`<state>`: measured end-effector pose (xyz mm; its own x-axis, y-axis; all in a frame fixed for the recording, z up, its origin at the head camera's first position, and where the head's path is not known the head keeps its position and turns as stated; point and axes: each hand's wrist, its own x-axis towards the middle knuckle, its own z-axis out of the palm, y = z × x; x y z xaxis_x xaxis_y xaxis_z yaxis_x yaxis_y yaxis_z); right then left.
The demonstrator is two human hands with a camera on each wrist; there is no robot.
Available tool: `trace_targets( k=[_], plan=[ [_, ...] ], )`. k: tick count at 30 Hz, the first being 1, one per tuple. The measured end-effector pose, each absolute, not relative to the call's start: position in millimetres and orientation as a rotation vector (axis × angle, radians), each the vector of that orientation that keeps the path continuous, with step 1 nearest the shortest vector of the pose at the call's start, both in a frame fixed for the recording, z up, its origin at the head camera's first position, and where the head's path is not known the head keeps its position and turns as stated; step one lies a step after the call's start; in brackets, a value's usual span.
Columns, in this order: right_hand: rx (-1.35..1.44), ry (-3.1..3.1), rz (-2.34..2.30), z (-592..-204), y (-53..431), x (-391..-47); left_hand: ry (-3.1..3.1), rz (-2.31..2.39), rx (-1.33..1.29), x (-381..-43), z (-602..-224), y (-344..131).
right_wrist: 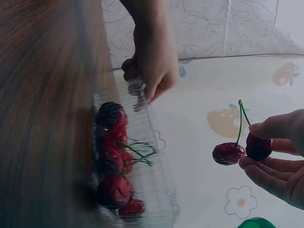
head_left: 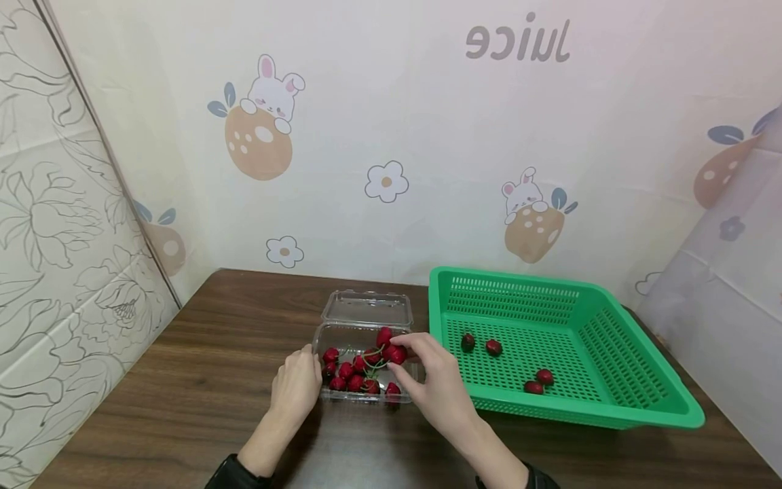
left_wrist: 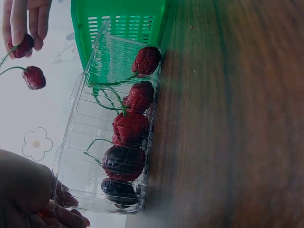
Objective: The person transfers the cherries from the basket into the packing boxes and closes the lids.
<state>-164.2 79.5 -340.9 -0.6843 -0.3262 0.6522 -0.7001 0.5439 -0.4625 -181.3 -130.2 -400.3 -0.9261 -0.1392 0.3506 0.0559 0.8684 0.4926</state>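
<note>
A clear plastic clamshell box (head_left: 325,334) with its lid raised at the back holds several red cherries (head_left: 346,370) with green stems. My left hand (head_left: 296,384) grips the box's left side, fingers at the wall. Over the box's right part, my right hand (head_left: 438,384) pinches a dark red cherry (right_wrist: 259,146) between thumb and fingers. Its stem joins that of a second cherry (right_wrist: 228,153), which hangs beside it. In the left wrist view this pair is above the box wall.
A green plastic basket (head_left: 568,411) stands to the right of the box on the brown wooden table (head_left: 201,380). Two cherries (head_left: 493,348) lie in its left part and two more cherries (head_left: 544,377) nearer its front. A patterned wall covering (head_left: 342,224) rises behind the table.
</note>
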Motion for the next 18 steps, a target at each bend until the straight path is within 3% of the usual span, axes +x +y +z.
trace_targets(
  k=[18],
  plan=[
    [0.768, -2.364, 0.999, -361.1, 66.9, -175.8, -2.660, -0.712, 0.060, -180.3, -398.5, -129.8]
  ],
)
